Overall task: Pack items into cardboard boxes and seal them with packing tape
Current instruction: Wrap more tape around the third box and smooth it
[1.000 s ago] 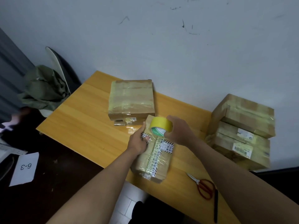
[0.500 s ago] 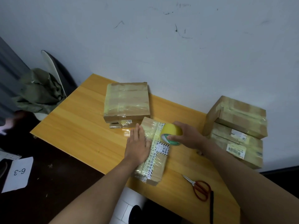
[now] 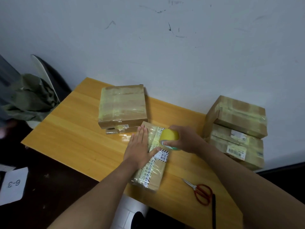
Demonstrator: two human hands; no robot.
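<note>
A long flat cardboard box (image 3: 154, 175), wrapped in clear tape with a printed strip along it, lies on the wooden table (image 3: 74, 136) in front of me. My left hand (image 3: 140, 147) presses flat on the box's far half with straight fingers. My right hand (image 3: 184, 139) grips a yellow roll of packing tape (image 3: 169, 135) and holds it against the box's far right edge.
Two taped boxes (image 3: 123, 105) are stacked at the back of the table. A second stack of taped boxes (image 3: 236, 129) stands at the right by the wall. Red-handled scissors (image 3: 200, 191) and a black pen (image 3: 214, 210) lie at the near right. A chair with green cloth (image 3: 31, 98) stands left.
My left hand went from gripping the box's edge to lying flat on top. My right hand lowered the tape roll from above the box to its far right edge.
</note>
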